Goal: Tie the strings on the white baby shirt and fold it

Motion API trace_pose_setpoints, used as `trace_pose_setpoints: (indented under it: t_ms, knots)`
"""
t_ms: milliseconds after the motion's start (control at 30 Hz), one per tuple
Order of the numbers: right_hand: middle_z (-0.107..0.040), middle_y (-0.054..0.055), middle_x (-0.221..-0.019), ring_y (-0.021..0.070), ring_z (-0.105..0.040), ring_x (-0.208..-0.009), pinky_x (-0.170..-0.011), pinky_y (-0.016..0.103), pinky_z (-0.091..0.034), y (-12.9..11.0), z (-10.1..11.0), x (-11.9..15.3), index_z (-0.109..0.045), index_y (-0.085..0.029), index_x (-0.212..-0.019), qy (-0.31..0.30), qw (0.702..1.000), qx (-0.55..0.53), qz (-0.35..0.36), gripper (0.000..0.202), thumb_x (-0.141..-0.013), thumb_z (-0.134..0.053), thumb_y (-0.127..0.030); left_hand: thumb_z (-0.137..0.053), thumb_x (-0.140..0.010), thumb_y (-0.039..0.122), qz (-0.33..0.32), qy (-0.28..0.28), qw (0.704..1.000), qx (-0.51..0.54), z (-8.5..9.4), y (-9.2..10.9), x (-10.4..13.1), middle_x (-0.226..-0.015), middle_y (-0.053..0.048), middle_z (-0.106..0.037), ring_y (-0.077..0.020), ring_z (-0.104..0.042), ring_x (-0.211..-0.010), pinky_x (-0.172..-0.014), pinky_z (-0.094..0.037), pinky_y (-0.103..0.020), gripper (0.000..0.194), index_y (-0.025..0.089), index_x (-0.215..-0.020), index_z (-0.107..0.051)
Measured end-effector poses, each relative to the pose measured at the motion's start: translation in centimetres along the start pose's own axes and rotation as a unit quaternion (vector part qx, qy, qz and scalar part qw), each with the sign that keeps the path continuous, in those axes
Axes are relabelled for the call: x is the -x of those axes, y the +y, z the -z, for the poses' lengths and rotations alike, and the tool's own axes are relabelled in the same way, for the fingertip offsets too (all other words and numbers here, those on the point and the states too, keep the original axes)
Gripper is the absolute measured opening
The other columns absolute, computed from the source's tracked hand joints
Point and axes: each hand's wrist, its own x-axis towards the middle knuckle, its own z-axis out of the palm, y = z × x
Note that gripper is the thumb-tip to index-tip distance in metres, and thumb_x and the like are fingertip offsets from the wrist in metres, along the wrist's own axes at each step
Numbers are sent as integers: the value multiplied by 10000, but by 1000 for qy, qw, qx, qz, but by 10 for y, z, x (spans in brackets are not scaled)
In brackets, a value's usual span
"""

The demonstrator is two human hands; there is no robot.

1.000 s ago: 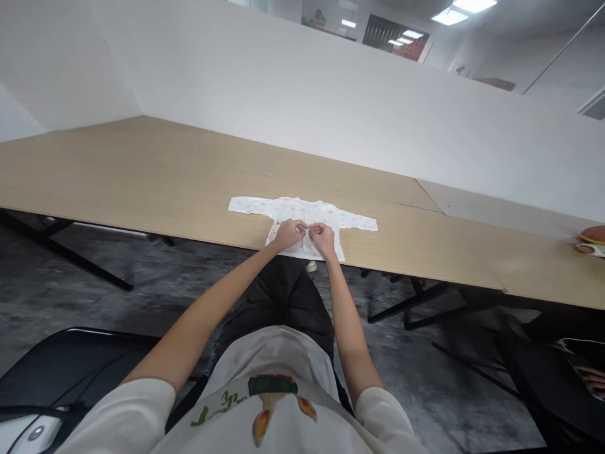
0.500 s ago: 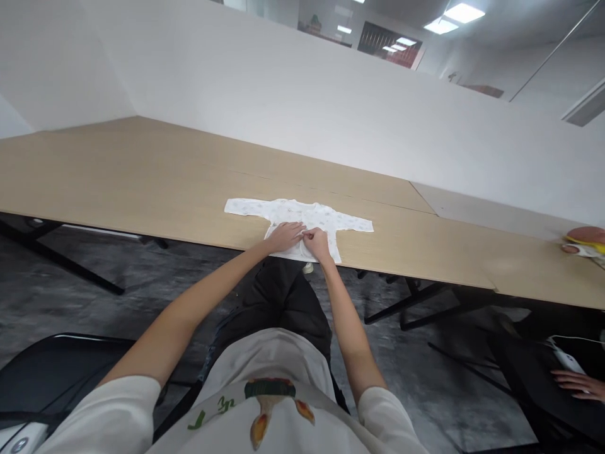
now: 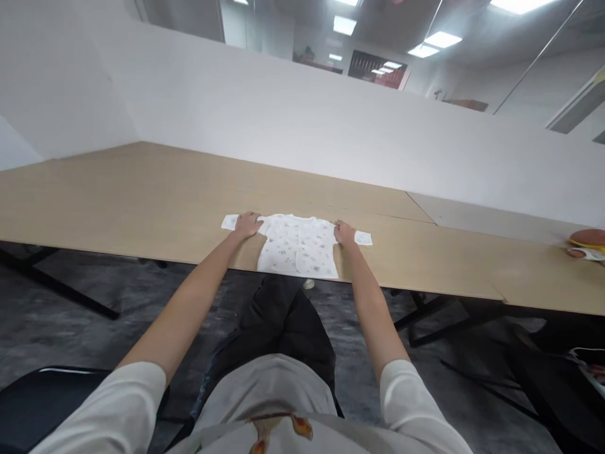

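Note:
A small white baby shirt (image 3: pixel 302 249) with a scattered print lies spread flat, its hem along the table's front edge. Its sleeves stretch out to both sides. My left hand (image 3: pixel 247 225) rests across the sleeve on the left, fingers stretched out and thumb apart, near the shoulder. On the other sleeve, my right hand (image 3: pixel 345 232) sits close to the shoulder with its fingers bent together on the cloth. Both cuffs show beyond my hands; the sleeve parts under them are hidden.
The long wooden table (image 3: pixel 142 208) runs along a white wall (image 3: pixel 283 120). Toys (image 3: pixel 588 243) lie at its far right end. A black chair (image 3: pixel 51 403) stands at lower left, and dark table legs (image 3: pixel 444 315) show below.
Both hands have left the middle front of the shirt and moved apart and outward to the sleeves. The front now lies uncovered. The view has tilted up a little.

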Motion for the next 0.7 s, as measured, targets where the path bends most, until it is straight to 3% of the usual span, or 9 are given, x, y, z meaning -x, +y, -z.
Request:
trace_pose_setpoints:
  t_ms: [100,233,300,433,567,633,700]
  knots:
    - [-666,210,-1252,311,-584,-1214,-1098,509,-323,6,5,1,-655,-121,-1202,-15,995,93,14,368,-954,-412,-243,-546,-800,423,32,2,999,-20,8,-1,-7,-1257,-158,-684,-354,-560,-1244,-1064,-379,-471,464,201,-1173,-710]
    - [-662,238,-1239,297,-621,-1162,-973,375,-424,13,20,-1,-667,-86,-1181,-73,987,137,34,370,-968,-436,-281,-642,-724,480,36,-18,998,-42,29,2,-20,-1138,-180,-717,-402,-561,-1210,-1043,-358,-514,410,170,-972,-744]
    - [-664,229,-1237,289,-635,-1135,-902,336,-451,14,36,-9,-648,-96,-1206,-62,987,141,39,370,-983,-448,-312,-636,-744,508,31,2,999,-41,47,4,-30,-1146,-190,-704,-401,-552,-1209,-1033,-349,-519,415,156,-946,-725]
    - [-692,232,-1096,291,-664,-1030,-841,339,-459,6,85,-33,-590,-93,-1215,71,987,140,22,398,-1022,-407,-389,-514,-860,535,25,97,995,-10,98,16,-54,-1096,-165,-694,-356,-568,-1141,-1002,-351,-492,426,154,-957,-675]
    - [-688,208,-994,274,-662,-952,-805,323,-440,-2,131,-50,-552,-91,-1156,233,965,110,48,455,-1053,-290,-448,-392,-921,624,14,212,977,5,145,25,-63,-941,-132,-677,-318,-560,-1073,-1007,-309,-462,530,159,-912,-646]
    - [-687,194,-980,257,-654,-920,-766,295,-422,2,137,-49,-566,-101,-1100,276,951,109,84,478,-1057,-259,-465,-352,-935,639,0,253,968,1,152,22,-58,-901,-126,-664,-309,-560,-1056,-1007,-295,-455,561,161,-869,-637]
    - [-688,179,-950,239,-646,-878,-719,273,-399,10,127,-40,-589,-111,-1039,277,944,133,123,476,-1058,-263,-456,-333,-944,634,-26,269,963,-11,143,11,-49,-858,-123,-657,-306,-570,-1016,-996,-302,-461,567,165,-804,-620]
